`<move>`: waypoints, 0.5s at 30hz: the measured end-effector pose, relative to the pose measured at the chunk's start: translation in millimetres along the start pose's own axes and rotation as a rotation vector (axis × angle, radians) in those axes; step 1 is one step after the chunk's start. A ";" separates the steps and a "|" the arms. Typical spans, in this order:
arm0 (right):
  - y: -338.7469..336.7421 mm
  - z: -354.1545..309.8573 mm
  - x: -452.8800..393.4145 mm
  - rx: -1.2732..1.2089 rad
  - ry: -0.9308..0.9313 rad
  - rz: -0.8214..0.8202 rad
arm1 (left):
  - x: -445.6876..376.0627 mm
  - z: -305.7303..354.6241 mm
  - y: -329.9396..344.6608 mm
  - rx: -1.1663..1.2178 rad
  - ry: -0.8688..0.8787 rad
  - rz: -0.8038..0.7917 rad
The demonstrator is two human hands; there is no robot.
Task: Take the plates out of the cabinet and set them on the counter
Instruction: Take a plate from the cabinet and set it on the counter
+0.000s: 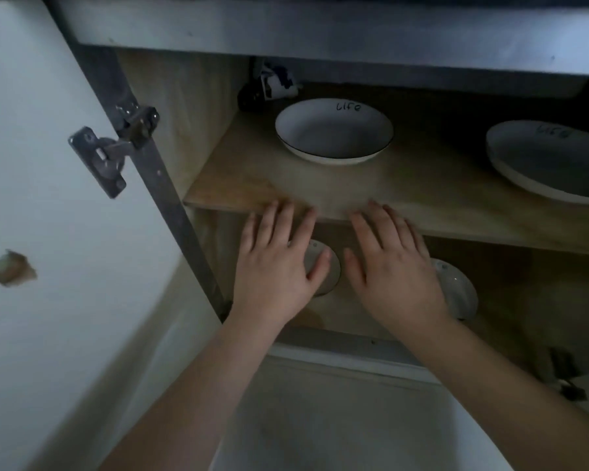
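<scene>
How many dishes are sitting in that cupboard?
4: one plate mid upper shelf, one at its right, two smaller below, partly behind the hands. More may be hidden.

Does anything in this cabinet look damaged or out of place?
Yes. The open white door has a chipped patch exposing brown material on its inner face. The plates on the upper shelf sit flat and look intact.
</scene>
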State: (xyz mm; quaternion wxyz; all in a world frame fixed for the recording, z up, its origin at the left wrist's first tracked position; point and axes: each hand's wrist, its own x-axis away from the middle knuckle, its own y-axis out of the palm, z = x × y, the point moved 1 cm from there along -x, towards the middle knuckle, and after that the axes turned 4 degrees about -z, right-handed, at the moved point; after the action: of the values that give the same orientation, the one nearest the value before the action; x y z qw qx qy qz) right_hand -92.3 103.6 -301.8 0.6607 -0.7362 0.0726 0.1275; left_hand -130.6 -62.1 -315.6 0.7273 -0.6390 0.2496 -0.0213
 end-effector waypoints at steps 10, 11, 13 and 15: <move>-3.2 -0.4 -3.6 0.042 -0.008 0.055 | -8.2 -3.1 -7.3 -0.024 -0.001 0.031; -7.0 -0.4 -7.7 0.042 -0.002 0.069 | -11.9 -4.6 -10.5 -0.019 0.006 0.052; -14.8 2.7 -20.2 0.091 0.011 0.077 | -22.0 -9.1 -16.1 0.002 0.017 0.112; -21.5 8.9 -36.6 0.130 0.031 0.095 | -34.6 -14.4 -19.5 0.026 0.022 0.154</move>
State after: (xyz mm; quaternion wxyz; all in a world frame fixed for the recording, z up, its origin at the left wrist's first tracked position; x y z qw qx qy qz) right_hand -122.2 112.7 -271.8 0.6990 -0.6895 0.1259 0.1422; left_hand -160.9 -66.7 -286.5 0.7321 -0.6082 0.3058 0.0245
